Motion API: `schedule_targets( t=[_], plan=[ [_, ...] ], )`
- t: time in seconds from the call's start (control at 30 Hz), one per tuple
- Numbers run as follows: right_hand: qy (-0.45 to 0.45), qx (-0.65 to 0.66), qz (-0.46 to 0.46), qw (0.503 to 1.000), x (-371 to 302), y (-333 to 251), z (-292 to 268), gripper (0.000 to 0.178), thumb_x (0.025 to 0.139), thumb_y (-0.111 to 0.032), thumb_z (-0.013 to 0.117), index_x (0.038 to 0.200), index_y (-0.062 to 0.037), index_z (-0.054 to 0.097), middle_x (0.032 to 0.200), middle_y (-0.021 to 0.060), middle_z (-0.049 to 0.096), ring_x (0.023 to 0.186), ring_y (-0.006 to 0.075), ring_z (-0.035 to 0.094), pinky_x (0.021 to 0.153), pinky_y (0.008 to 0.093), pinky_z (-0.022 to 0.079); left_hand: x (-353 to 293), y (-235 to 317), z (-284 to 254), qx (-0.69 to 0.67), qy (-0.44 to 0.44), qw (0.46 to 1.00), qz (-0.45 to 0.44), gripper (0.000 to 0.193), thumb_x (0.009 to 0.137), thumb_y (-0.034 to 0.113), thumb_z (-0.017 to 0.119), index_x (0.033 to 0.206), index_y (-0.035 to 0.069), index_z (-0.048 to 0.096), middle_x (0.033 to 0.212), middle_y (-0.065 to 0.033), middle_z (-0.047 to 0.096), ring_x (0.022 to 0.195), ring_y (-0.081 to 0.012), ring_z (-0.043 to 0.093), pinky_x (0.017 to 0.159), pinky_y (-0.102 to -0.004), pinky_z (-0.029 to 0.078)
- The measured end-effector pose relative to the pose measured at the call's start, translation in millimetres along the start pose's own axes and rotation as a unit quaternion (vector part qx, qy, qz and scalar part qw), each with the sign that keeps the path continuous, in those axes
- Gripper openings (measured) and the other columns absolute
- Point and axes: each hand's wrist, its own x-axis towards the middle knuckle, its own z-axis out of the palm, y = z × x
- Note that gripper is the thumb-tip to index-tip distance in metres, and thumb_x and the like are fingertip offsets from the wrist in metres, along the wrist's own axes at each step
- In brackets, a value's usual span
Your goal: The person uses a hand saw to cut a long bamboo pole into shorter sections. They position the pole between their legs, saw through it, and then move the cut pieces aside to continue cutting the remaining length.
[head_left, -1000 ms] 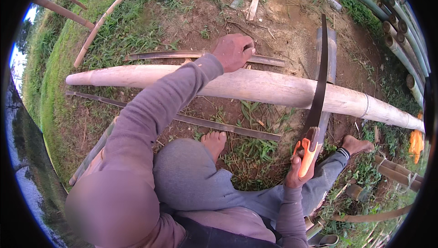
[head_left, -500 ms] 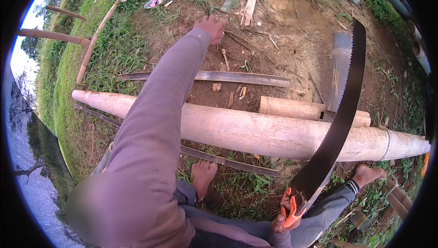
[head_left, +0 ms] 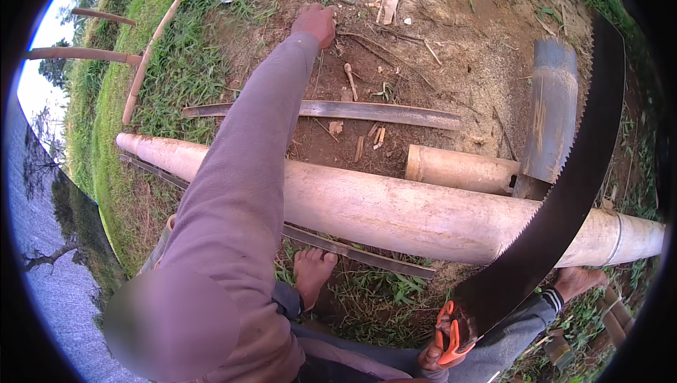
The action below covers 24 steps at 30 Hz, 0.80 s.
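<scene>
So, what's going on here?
A person's right hand grips an orange-handled handsaw. Its curved blade appears across a thick, pale bamboo pole; whether they touch is unclear. The left hand is stretched out beyond the pole and a narrow bamboo strip; I can't tell whether it holds anything.

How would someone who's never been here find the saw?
Look for the long pale bamboo pole stretching across the picture. In front of its right-hand part is the saw, gripped in the person's right hand. Its dark, curved, toothed blade and bright orange handle set it apart from the bamboo pieces nearby.
</scene>
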Motion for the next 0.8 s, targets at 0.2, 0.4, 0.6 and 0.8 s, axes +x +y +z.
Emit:
schedule_targets(
  t=[0.2,0.4,0.6,0.8],
  plan=[
    [0.013,-0.005,0.011,1.000,-3,-1,1,0.089,0.086,-0.075,0.078,0.124,0.0041,0.063,0.116,0.0155,0.065,0.106,0.0285,0.068,0.092,0.0428,0.054,29,20,14,-0.014,-0.058,0.995,-0.077,0.064,0.105,0.034,0.056,0.167,0.036,0.039,0.162,-0.0239,0.044,0.149,-0.0475,0.047,0.122,-0.0559,0.043],
    [0.020,0.003,0.026,0.999,8,-10,2,0.089,0.084,-0.079,0.078,0.118,0.0024,0.067,0.108,0.0131,0.067,0.099,0.0260,0.070,0.085,0.0395,0.055,28,4,19,-0.035,-0.054,0.996,-0.054,0.059,0.102,0.034,0.061,0.161,0.036,0.050,0.161,-0.0228,0.044,0.147,-0.0486,0.048,0.122,-0.0558,0.043],
    [0.042,-0.032,-0.008,0.999,14,-13,5,0.080,0.088,-0.079,0.074,0.107,-0.0014,0.074,0.104,0.0111,0.068,0.094,0.0259,0.071,0.081,0.0384,0.056,-13,65,-19,-0.024,0.055,0.994,0.092,0.023,0.102,0.030,0.066,0.122,0.019,0.071,0.131,-0.0112,0.066,0.123,-0.0344,0.065,0.105,-0.0487,0.054],
    [0.054,-0.008,0.007,0.999,15,-16,10,0.087,0.085,-0.081,0.076,0.111,0.0019,0.068,0.101,0.0097,0.067,0.090,0.0222,0.070,0.079,0.0360,0.055,-64,124,-20,-0.106,0.065,0.954,0.273,0.016,0.101,0.025,0.068,0.109,0.012,0.071,0.109,-0.0120,0.072,0.110,-0.0329,0.070,0.094,-0.0491,0.056]
  ],
)
